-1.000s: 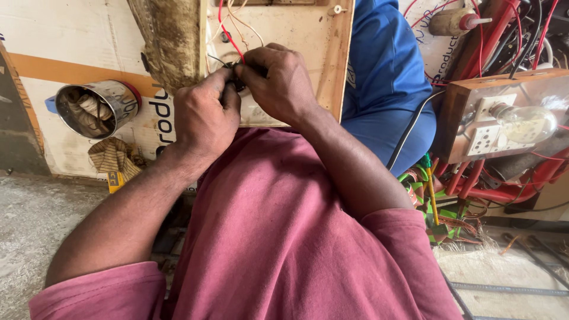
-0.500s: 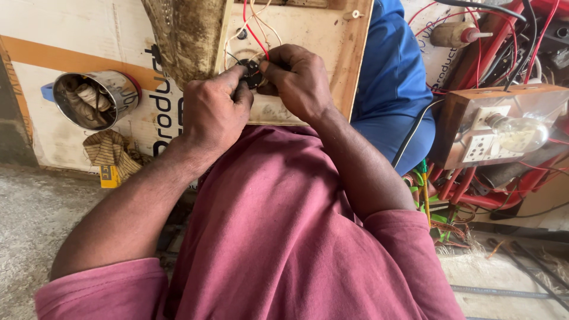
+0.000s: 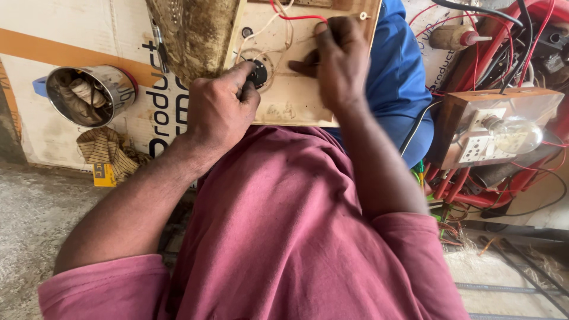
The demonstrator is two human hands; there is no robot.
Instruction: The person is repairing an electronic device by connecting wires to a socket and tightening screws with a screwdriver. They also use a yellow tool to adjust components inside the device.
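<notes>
Wiring job on the wooden board at top centre looks partway there; left hand is pinched shut on a small black round fitting sitting in the board's hole; right hand rests half-curled by the red wire, grip unclear I think; loose wires still unconnected

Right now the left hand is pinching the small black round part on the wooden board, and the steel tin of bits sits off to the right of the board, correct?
Not quite. The head view shows the steel tin to the left of the wooden board, not the right. The left hand does pinch the small black round part.
</notes>
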